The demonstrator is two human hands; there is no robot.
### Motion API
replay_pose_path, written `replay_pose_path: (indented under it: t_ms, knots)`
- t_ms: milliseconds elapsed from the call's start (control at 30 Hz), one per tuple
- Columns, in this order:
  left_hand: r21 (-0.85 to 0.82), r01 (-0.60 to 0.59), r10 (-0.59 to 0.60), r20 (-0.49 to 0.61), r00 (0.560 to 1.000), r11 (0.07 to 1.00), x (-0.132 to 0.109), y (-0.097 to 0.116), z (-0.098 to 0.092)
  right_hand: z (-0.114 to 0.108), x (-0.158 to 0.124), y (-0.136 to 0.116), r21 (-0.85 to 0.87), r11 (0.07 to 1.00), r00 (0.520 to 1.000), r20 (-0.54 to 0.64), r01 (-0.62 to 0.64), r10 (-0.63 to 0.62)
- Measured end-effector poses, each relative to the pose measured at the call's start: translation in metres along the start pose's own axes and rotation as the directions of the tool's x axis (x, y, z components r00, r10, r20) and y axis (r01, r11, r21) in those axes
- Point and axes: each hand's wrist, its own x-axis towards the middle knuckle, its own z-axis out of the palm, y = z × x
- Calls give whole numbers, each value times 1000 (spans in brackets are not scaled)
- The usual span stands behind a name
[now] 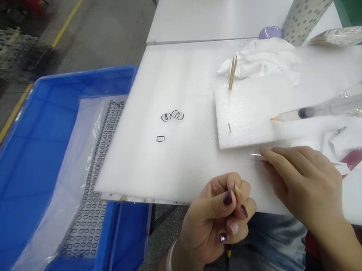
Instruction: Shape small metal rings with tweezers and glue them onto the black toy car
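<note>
My left hand (220, 216) is closed, palm up, in front of the table edge. Its thumb and fingers pinch a thin dark pointed tool; a small tip shows above the thumb, and a black-and-yellow end (228, 252) hangs below the fist. My right hand (308, 181) rests low over the table, closed round slim metal tweezers (255, 157) whose tips point left, slightly apart. Left of both hands, several small black-outlined rings (172, 116) lie on the white foam sheet (130, 148), with a single one (160, 138) nearer me.
A foam block (249, 132) holds upright toothpicks (233, 73). On the right lie a syringe (319, 108) with an orange tip and a red lighter-like object (354, 158). Crumpled white cloth (267, 59), a dotted cup (305, 20) and a blue bin (55, 114) with sheeted rings surround the workspace.
</note>
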Motion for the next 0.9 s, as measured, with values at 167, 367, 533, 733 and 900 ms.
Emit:
replay_pose_path:
  t_ms: [167,367,533,733,900]
  knots:
    - [-42,-18,16,-52,999,999,0,-1,2,2,0,0,5,1000,1000,27,0,0]
    - [-65,6,-11,-73,997,998,1,0,2,-2,0,-4,12,1000,994,-109,-14,15]
    - [-137,-35,20,-112,993,990,2,-2,6,-12,-9,-20,328,944,989,-144,36,12]
    - [-185,-60,4,-286,958,981,11,-18,14,-14,-35,-38,544,833,970,-239,100,39]
    - [-21,-53,41,-393,919,998,19,-43,24,-13,-64,-46,561,823,933,-336,92,125]
